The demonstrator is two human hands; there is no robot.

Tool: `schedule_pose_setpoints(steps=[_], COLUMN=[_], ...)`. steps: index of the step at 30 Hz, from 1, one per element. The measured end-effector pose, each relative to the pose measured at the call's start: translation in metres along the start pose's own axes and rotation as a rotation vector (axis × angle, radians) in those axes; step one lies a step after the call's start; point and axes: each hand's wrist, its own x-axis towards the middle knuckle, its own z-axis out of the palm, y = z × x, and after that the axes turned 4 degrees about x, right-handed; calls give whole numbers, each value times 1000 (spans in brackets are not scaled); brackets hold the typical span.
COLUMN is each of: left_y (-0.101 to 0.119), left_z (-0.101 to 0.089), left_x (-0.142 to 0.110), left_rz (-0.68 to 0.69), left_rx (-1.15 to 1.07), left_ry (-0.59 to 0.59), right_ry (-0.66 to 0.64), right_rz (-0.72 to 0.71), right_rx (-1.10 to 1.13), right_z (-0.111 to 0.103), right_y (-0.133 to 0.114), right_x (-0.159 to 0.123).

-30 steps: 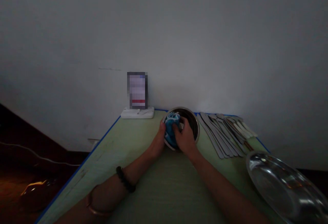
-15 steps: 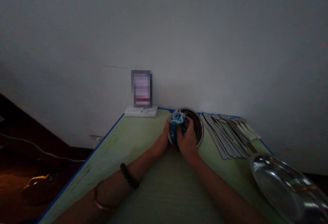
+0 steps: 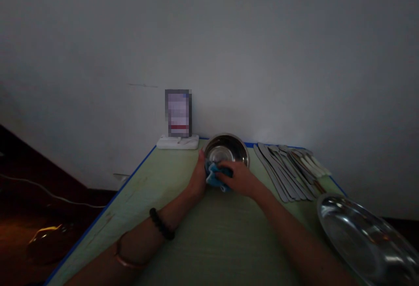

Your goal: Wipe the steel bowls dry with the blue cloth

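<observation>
A round steel bowl (image 3: 241, 146) is tipped toward me near the back edge of the table, its inside partly showing. Along the bowl's left side is my left hand (image 3: 198, 176), thumb up at the rim and the other fingers hidden behind it; it grips the bowl. My right hand (image 3: 240, 178) is closed on a crumpled blue and white cloth (image 3: 214, 178), pressed over the bowl's near rim. The cloth covers the lower front of the bowl.
Steel knives (image 3: 278, 175) and other cutlery, some with white handles (image 3: 312, 166), lie right of the bowl. A large shiny steel basin (image 3: 356, 242) is at the right edge. A phone-like screen (image 3: 178, 114) stands in a white holder (image 3: 176, 142) against the wall.
My right hand has moved the cloth from the bowl's left side down to its near rim. The bowl has shifted slightly left, and more of its inside shows.
</observation>
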Motion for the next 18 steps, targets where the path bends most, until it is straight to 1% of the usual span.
schedule_pose_setpoints(steps=[2, 3, 6, 9, 13, 15, 18], left_y=[0, 0, -3, -7, -7, -6, -6], left_z=[-1, -2, -5, -6, -5, -4, -4], left_x=[0, 0, 3, 5, 4, 2, -2], left_rz=[35, 66, 173, 267, 435, 475, 473], left_rx=[43, 69, 177, 264, 418, 503, 587], left_ry=[36, 56, 95, 89, 96, 78, 47], right_ry=[-101, -123, -115, -63, 56, 146, 270], right_rz=[27, 53, 150, 238, 302, 332, 348], right_rx=[-117, -190, -443, -625, -726, -737, -636], right_z=[-7, -10, -12, -6, 2, 3, 2], right_y=[0, -1, -7, -13, -8, -3, 3], right_x=[-2, -2, -3, -3, -1, 0, 2])
